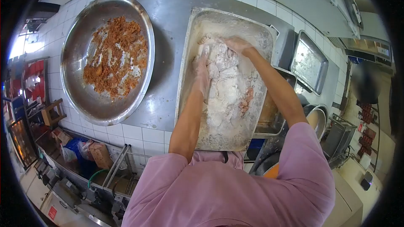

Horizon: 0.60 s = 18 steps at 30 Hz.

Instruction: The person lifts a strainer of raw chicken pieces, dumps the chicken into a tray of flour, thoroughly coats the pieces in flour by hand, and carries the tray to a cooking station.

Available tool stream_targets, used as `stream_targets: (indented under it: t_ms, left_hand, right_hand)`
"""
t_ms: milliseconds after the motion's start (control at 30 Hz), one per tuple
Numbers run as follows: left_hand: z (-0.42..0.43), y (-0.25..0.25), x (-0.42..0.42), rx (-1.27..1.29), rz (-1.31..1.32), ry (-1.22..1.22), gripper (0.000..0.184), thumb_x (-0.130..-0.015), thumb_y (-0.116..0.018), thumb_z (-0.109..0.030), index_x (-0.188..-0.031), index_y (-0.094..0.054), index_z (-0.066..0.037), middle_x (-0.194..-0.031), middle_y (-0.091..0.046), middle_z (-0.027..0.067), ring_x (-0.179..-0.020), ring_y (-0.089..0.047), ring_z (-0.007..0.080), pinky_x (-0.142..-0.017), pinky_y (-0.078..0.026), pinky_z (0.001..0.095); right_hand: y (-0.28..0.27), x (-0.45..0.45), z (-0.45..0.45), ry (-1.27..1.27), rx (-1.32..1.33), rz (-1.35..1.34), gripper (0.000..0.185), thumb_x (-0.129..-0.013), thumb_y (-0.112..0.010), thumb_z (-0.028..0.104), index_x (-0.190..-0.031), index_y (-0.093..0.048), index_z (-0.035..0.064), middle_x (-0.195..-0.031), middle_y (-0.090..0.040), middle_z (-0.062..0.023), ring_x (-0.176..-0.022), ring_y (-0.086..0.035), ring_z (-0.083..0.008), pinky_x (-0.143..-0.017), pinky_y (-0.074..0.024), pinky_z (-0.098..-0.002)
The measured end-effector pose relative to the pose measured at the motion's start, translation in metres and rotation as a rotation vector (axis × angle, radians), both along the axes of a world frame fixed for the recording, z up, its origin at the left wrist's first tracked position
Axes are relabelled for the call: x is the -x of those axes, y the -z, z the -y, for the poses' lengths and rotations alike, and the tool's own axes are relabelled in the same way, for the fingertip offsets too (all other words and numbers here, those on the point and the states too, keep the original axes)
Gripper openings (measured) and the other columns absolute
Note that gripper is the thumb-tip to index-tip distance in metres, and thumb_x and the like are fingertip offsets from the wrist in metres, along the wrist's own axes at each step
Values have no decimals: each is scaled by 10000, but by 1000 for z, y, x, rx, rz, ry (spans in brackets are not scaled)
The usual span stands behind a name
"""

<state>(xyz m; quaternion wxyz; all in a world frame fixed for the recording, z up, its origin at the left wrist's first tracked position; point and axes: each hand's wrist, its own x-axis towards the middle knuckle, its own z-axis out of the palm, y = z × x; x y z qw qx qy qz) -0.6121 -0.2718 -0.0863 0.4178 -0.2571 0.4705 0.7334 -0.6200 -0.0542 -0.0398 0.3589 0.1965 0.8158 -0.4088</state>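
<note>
A deep rectangular metal tray point(263, 122) stands on the steel table, dusted with flour. White flour and floured pieces point(227, 75) lie in its middle, with some reddish pieces point(247, 96) at the right. My left hand point(202, 73) is in the tray's left part, touching the floured pieces; its fingers are partly coated and what they hold, if anything, is unclear. At the tray's upper part my right hand point(236, 45) reaches over a floured piece, its fingertips blurred. Both hands seem to wear thin clear gloves.
Left of the tray stands a large round metal bowl point(149, 69) with orange-brown crumbly matter. At the right are a second tray point(269, 117) under my right arm, an empty-looking shallow tray point(309, 61) and a round pot point(317, 120).
</note>
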Motion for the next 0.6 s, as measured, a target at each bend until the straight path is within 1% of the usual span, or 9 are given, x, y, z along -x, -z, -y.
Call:
stream_targets:
  t_ms: [100,167,233,333,367,433,467,533,600]
  left_hand:
    - [-11,-52,11,-308,68,144,628,-917,-531,-466,-1381,-440,-53,-1317,-534,135,-1155,-551,226,-969,-451,382]
    - [-21,-67,18,-287,82,194,624,-921,-521,-468,-1371,-453,-42,-1293,-553,154,-1144,-563,233,-969,-453,394]
    - [-27,-77,15,-76,169,205,615,-928,-510,-471,-1350,-477,-25,-1259,-580,169,-1112,-587,240,-953,-466,398]
    - [-7,-114,13,725,-479,844,565,-929,-552,-396,-1327,-489,0,-1210,-610,181,-1061,-614,282,-917,-485,401]
    - [3,-110,15,600,-493,848,595,-907,-585,-388,-1326,-477,21,-1203,-612,189,-1048,-618,300,-906,-490,404]
    - [25,-90,16,354,-514,852,663,-862,-649,-372,-1324,-452,61,-1191,-616,204,-1021,-627,336,-885,-501,410]
    - [25,-76,9,559,-624,792,693,-826,-687,-351,-1317,-448,75,-1183,-616,211,-1015,-628,331,-874,-504,401]
    - [10,-59,-2,959,-846,637,759,-754,-764,-311,-1303,-442,103,-1167,-616,225,-1002,-630,322,-854,-512,382]
    - [-4,-66,0,955,-787,558,803,-708,-794,-311,-1285,-442,122,-1147,-618,232,-981,-633,317,-834,-519,375]
  right_hand:
    - [-27,-4,12,551,380,130,740,-898,-447,614,-1377,-455,51,-1306,-514,-267,-1190,-519,-357,-1031,-386,-396]
    - [-19,-17,11,644,502,102,742,-894,-459,608,-1378,-453,45,-1315,-507,-268,-1201,-510,-353,-1038,-379,-397]
    - [-28,-32,12,606,510,71,744,-890,-470,601,-1378,-451,40,-1323,-500,-268,-1212,-501,-349,-1044,-373,-399]
    - [-64,-43,11,323,332,87,748,-885,-486,592,-1379,-448,32,-1336,-490,-269,-1229,-488,-344,-1054,-363,-401]
    - [-73,-43,8,198,259,93,749,-883,-492,589,-1379,-447,30,-1340,-486,-270,-1235,-483,-342,-1057,-360,-401]
    - [-77,-29,-7,-316,115,276,752,-879,-503,582,-1380,-445,24,-1349,-479,-270,-1246,-474,-338,-1064,-354,-403]
    - [-77,-19,-14,-645,74,404,743,-879,-512,570,-1378,-448,23,-1349,-476,-277,-1259,-464,-346,-1077,-340,-412]
    - [-79,-15,9,-281,-170,173,705,-861,-541,505,-1303,-491,-42,-1332,-486,-289,-1268,-457,-371,-1072,-347,-419]
    - [-58,-9,24,-11,-395,-188,672,-855,-556,459,-1238,-520,-92,-1288,-507,-309,-1244,-474,-395,-1065,-350,-437]
